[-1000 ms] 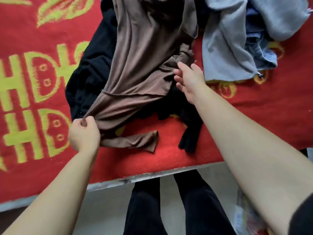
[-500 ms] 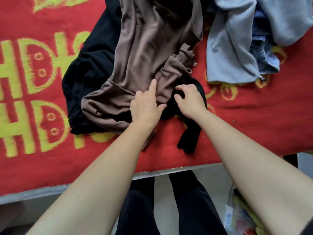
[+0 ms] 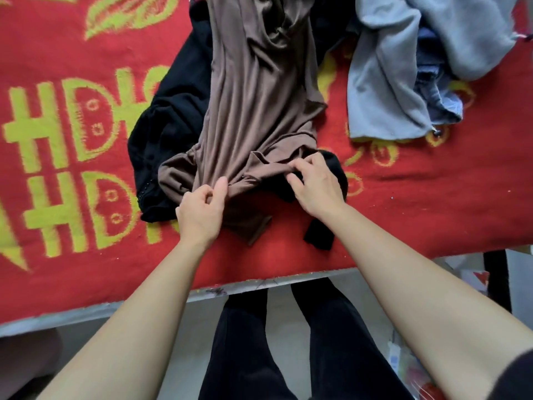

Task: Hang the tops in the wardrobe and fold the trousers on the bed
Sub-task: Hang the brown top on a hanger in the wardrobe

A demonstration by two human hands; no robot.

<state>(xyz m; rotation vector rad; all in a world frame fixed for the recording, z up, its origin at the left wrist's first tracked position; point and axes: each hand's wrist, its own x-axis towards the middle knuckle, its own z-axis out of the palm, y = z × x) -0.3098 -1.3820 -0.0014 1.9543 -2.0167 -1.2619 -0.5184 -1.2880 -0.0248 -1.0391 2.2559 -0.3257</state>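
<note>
Brown top (image 3: pixel 253 96) runs near-to-far on bed (image 3: pixel 432 212), hem nearest; left hand (image 3: pixel 202 209), flat before, and right hand (image 3: pixel 314 186) pinch hem.

On the bed (image 3: pixel 432 212) the top (image 3: pixel 259 96) runs from the far edge toward the near edge. It lies over a second garment (image 3: pixel 173 116) that sticks out at its left and near right. Toward the far right corner a fleece (image 3: pixel 383 90) covers jeans (image 3: pixel 432 79). The left hand (image 3: pixel 200 212) and right hand (image 3: pixel 317 189) pinch the top's near end.
</note>
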